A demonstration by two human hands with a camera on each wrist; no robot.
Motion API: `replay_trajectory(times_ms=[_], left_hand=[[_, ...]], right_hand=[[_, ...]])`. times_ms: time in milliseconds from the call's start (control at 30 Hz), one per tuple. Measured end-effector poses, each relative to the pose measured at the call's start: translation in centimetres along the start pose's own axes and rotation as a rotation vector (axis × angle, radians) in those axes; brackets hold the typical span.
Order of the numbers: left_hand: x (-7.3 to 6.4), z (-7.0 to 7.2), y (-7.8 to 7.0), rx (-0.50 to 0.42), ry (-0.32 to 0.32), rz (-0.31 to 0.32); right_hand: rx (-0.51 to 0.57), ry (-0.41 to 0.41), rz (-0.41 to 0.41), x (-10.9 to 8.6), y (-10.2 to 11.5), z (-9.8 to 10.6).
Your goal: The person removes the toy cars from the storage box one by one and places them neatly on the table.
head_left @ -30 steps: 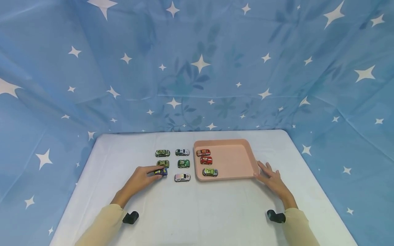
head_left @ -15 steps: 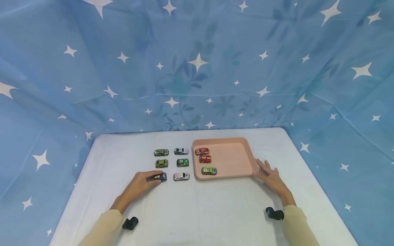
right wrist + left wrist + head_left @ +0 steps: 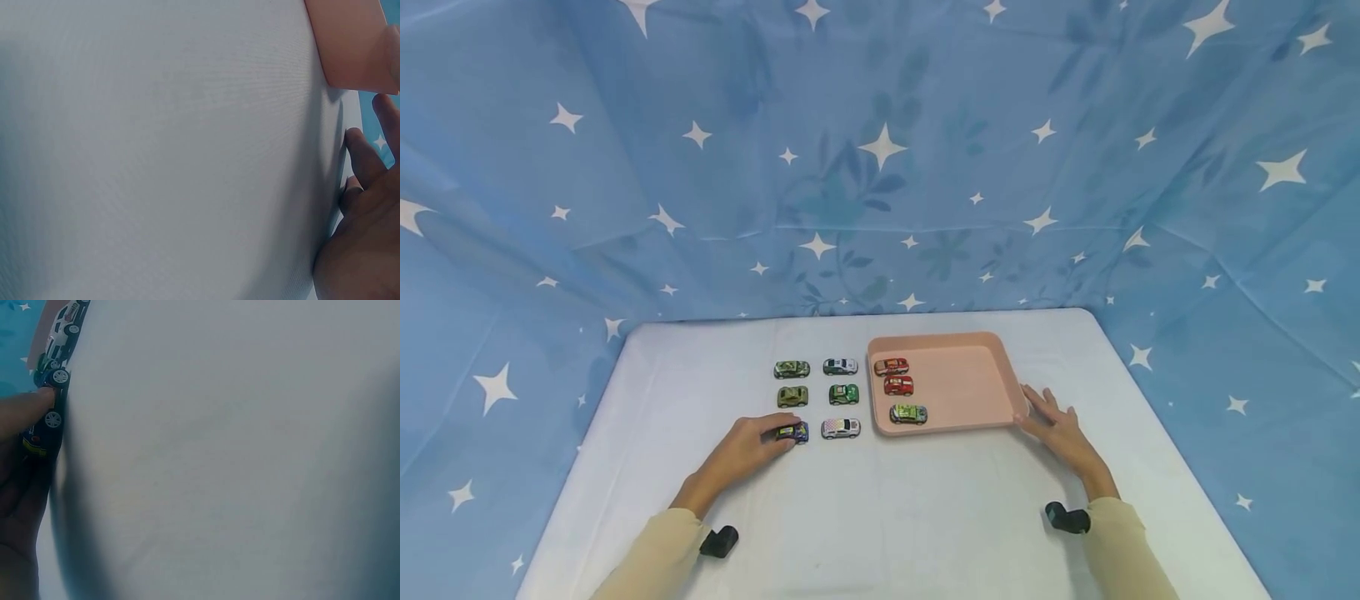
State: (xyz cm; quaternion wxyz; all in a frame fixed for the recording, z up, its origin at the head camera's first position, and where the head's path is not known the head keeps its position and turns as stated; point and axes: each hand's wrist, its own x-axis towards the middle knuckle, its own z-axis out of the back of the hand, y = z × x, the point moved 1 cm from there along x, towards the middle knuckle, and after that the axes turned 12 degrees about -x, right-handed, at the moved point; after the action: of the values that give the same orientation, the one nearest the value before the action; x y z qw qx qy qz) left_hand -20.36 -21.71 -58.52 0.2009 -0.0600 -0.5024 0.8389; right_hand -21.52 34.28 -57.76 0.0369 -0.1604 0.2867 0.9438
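My left hand (image 3: 747,452) pinches a blue toy car (image 3: 793,432) between thumb and fingers, low over the white table. In the left wrist view the thumb lies across the side of that blue car (image 3: 55,403), between its wheels. To its right stands a white toy car with a pink pattern (image 3: 840,428). My right hand (image 3: 1063,437) has its fingers spread at the right front corner of a pink tray (image 3: 977,421), thumb at the rim. In the right wrist view the hand (image 3: 365,219) is beside the tray's corner (image 3: 350,50).
Left of the tray stand an olive car (image 3: 792,397), a camouflage car (image 3: 792,369), a white-green car (image 3: 840,367) and a green car (image 3: 843,394). Inside the tray are two red cars (image 3: 891,367) and a lime-green car (image 3: 908,414). A blue starry curtain (image 3: 880,208) hangs behind.
My left hand has brought the blue car toward me, away from the olive car, into line with the pink-patterned white car. The right hand keeps its place at the tray.
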Motion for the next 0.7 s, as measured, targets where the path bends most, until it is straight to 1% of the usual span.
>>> replay_trajectory(times_ms=[100, 267, 367, 500, 567, 633, 700], left_hand=[[0.0, 0.0, -0.1, 0.005, -0.016, -0.006], [-0.2, -0.1, -0.3, 0.009, -0.059, 0.011], [-0.5, -0.1, -0.4, 0.006, -0.11, -0.003], [-0.8, 0.2, -0.3, 0.004, -0.211, -0.067], [-0.8, 0.5, -0.4, -0.007, -0.249, -0.086], [-0.7, 0.9, -0.4, -0.02, -0.269, -0.085], [-0.3, 1.2, -0.6, -0.045, -0.273, -0.06]], right_hand=[[-0.006, -0.002, -0.008, 0.1, 0.0, 0.0], [0.006, 0.003, -0.018, 0.1, 0.0, -0.2], [0.01, 0.008, -0.021, 0.0, 0.0, -0.3], [0.013, 0.011, -0.03, 0.0, 0.1, -0.2], [0.012, 0.009, -0.034, 0.1, 0.1, -0.2], [0.01, 0.007, -0.037, 0.1, 0.1, -0.1], [0.01, 0.01, -0.038, 0.1, 0.1, -0.1]])
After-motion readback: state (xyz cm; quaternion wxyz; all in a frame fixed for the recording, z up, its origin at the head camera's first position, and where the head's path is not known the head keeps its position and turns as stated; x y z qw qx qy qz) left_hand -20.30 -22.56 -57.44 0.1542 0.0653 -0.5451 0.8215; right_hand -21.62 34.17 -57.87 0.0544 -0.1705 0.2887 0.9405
